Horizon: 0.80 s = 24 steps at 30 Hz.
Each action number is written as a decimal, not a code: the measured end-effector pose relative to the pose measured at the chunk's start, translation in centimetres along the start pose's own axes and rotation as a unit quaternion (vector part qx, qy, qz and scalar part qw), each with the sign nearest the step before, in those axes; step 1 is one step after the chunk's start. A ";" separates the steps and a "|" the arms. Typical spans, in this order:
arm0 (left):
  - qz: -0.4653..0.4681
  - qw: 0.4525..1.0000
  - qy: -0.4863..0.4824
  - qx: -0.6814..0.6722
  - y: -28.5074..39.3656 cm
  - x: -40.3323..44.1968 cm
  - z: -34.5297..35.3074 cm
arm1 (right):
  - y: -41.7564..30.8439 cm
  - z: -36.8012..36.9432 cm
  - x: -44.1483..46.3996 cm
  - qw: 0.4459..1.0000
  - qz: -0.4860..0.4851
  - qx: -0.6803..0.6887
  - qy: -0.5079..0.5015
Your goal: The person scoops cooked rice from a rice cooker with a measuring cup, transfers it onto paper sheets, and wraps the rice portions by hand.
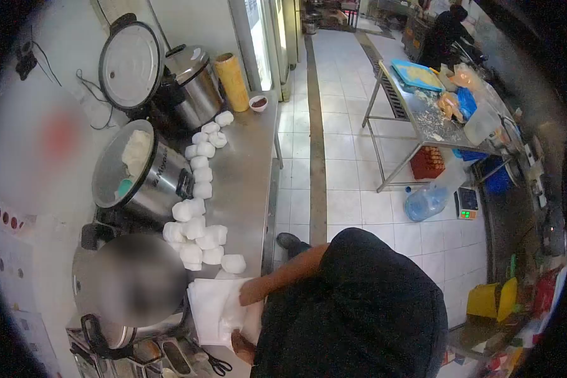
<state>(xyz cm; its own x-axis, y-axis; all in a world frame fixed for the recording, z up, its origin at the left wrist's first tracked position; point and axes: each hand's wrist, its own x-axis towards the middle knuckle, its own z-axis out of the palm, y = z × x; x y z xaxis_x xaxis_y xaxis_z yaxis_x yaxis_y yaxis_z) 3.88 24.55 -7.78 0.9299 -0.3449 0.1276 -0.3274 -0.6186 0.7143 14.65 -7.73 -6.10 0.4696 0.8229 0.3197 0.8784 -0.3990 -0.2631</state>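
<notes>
My right hand (pixel 252 293) is at the upper part of a stack of white sheets (pixel 206 304), paper or thin plastic, on the steel counter. Its fingers are partly hidden in the folds. Lower down, my left hand (pixel 243 346) has its fingers closed at the near edge of the same white material. Something pale, which I cannot make out, lies between the hands. Just beyond the sheets, several white wrapped bundles (pixel 211 237) sit in a cluster and trail off along the counter. An opened rice cooker (pixel 164 179) stands beside them, with white rice (pixel 137 153) and a teal scoop (pixel 125 187) inside.
Another steel cooker (pixel 195 85), a yellow roll (pixel 232 82) and a small bowl (pixel 258 103) stand farther along the counter (pixel 249 164). Black-handled scissors (pixel 218 364) lie near a lidded pot (pixel 123 337). Across the tiled floor are a steel table (pixel 436 129), a water jug (pixel 425 203) and another person (pixel 444 38).
</notes>
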 end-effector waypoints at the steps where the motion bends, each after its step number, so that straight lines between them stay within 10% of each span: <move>1: -0.006 0.998 -0.024 0.061 1.0 0.7 -0.6 | -0.1 0.6 0.0 1.000 0.021 -0.005 -0.010; 6: -0.040 0.994 0.089 0.052 0.1 1.1 0.8 | -1.8 1.1 1.6 0.987 0.159 0.005 -0.010; 9: 0.067 0.969 0.149 0.186 2.3 2.5 0.4 | -2.6 -4.5 0.4 0.996 0.050 0.076 0.015; 13: -0.013 0.977 0.065 0.203 4.5 3.5 -1.5 | -0.8 -1.1 -0.2 0.996 0.026 -0.066 -0.055; 24: -0.042 0.994 0.019 0.102 7.0 7.1 -2.8 | -1.6 -3.7 4.4 0.972 0.224 0.061 -0.039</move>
<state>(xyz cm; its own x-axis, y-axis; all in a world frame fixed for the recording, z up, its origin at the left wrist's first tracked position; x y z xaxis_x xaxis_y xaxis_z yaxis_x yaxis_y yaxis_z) 8.70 19.72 0.00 0.9596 -0.2623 0.1019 -0.2725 -0.7753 0.5698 15.60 -4.99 -0.87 0.7909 0.6068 0.0797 0.5673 -0.6781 -0.4672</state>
